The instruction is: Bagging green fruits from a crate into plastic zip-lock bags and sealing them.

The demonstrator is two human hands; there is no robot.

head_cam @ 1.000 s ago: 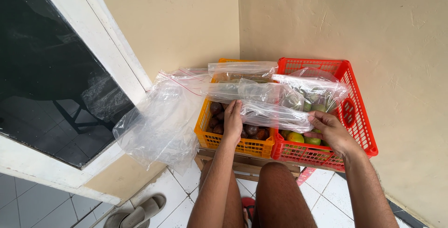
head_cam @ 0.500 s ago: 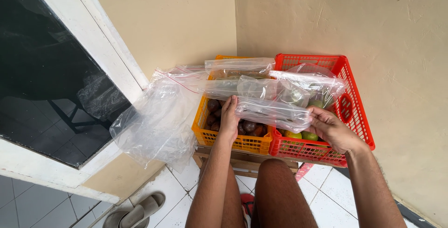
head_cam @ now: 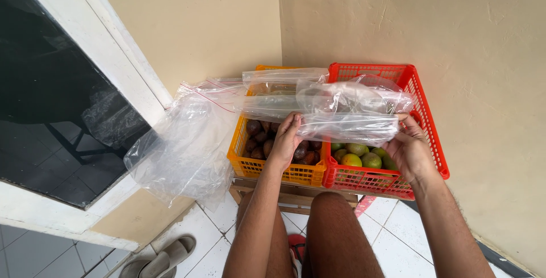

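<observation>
The left hand (head_cam: 286, 139) and the right hand (head_cam: 407, 151) hold one clear plastic bag (head_cam: 348, 127) between them, each hand pinching an end. The bag is stretched flat in the air, just above two baskets. The left fingers (head_cam: 294, 120) are closed on the left end of the bag, and the right fingers (head_cam: 405, 128) are curled around the right end. Under the left hand sits an orange basket (head_cam: 277, 169) full of dark brown fruit (head_cam: 260, 141). Under the right hand sits a red basket (head_cam: 422, 113) with green fruit (head_cam: 357, 155) in it. The two baskets touch side by side on a wooden stool (head_cam: 282, 191) in the corner of the wall. More clear bags (head_cam: 284, 76) lie across the tops of the baskets, and a big loose bag (head_cam: 179, 147) hangs down on the left, next to a dark window (head_cam: 51, 96). To hold a thin, slippery bag like this well, it looks best to pinch only one layer at each side, keep both hands level, and pull softly so it does not tear or slip. A grey sandal (head_cam: 165, 255) lies on the tiled floor (head_cam: 392, 238).
</observation>
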